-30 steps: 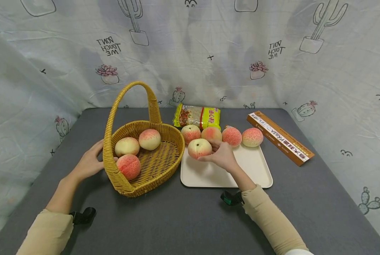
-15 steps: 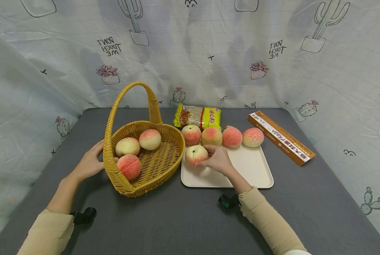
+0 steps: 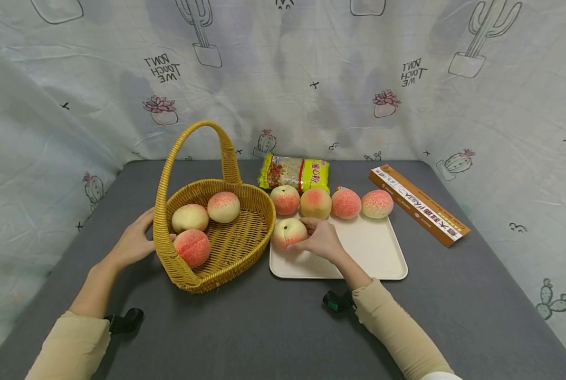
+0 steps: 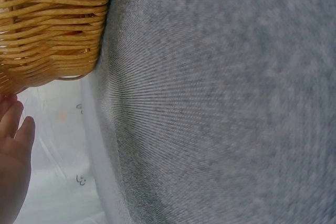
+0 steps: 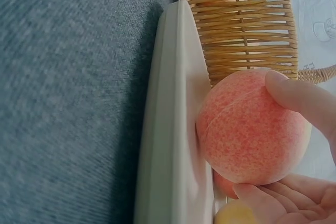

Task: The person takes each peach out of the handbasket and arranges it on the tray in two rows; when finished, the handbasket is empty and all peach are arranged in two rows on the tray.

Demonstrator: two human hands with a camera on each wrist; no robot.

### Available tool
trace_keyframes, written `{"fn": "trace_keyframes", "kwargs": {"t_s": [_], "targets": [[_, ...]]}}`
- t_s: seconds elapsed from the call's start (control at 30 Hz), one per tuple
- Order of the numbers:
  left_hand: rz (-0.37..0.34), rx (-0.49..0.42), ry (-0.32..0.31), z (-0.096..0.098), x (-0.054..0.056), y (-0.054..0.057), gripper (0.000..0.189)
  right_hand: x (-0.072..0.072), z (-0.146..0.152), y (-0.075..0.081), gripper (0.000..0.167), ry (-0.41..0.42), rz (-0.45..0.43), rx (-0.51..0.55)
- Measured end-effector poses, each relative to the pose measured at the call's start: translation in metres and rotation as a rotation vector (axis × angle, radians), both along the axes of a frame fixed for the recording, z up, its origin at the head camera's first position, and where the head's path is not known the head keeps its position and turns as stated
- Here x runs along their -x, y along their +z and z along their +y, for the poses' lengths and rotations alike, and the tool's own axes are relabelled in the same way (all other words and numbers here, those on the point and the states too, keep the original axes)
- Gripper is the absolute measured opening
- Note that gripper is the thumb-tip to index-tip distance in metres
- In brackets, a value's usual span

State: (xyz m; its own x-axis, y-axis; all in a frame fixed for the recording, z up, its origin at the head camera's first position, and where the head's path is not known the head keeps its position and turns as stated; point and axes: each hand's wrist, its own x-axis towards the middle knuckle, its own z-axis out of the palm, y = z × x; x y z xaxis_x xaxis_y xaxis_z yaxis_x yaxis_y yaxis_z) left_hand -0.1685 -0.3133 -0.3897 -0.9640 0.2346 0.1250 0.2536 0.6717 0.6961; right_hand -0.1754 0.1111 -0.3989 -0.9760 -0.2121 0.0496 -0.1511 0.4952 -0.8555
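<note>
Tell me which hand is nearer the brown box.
Right. The right hand, left of the box, grips a peach; the left hand is farther left, at the basket.

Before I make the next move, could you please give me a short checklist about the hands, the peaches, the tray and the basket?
1. Right hand free: not ok, its thumb and fingers pinch a peach.
2. That peach fully resting on the tray: cannot tell, it is over the left part, contact unclear.
3. Left hand at the basket: ok, at its left side.
4. Room in the basket: ok, bare weave shows right of three peaches.
</note>
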Motion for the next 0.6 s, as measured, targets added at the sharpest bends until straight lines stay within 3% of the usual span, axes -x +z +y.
{"fn": "trace_keyframes", "kwargs": {"t_s": [0.33,0.6], "targets": [[0.009,0.005,0.002,0.0006,-0.0008,0.0005,0.084,0.0028,0.0028,0.0039,0.066,0.060,0.015,-0.077],[0.014,0.002,0.006,0.0008,-0.0005,0.0005,0.085,0.0033,0.0038,0.0038,0.065,0.068,-0.011,-0.065]]}}
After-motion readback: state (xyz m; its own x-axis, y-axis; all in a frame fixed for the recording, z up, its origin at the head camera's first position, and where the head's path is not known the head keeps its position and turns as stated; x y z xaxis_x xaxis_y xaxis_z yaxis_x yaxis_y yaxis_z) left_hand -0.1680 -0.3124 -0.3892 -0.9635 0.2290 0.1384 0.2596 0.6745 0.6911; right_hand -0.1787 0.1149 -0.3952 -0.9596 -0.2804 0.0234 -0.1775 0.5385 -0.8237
